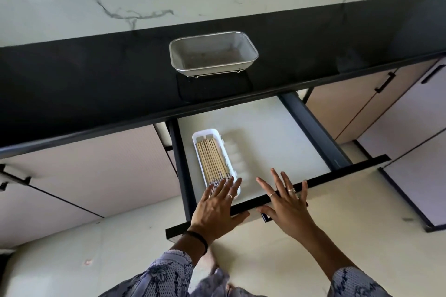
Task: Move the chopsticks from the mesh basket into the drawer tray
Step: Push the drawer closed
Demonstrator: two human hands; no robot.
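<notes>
**Inspector:** Report the position of the task items.

**Me:** The chopsticks (212, 161) lie side by side in the white drawer tray (201, 134), at the left side of the open drawer (277, 128). The mesh basket (213, 53) stands on the black table (96, 75) near its front edge, and I see nothing left in it. I judge the transfer complete.

**Inspector:** State of your hands?

**Me:** My left hand (217, 210) has straight fingers (223, 187) spread over the near end of the tray; whether they touch it I cannot tell. My right hand (288, 202) lies flat and empty over the drawer's front edge.

**Inspector:** Recommended method for the step in hand?

**Me:** Likely closing the drawer. Lift the left fingers clear first, push the front evenly with both palms, and go slowly so the chopsticks do not slide or jump from the tray.
</notes>
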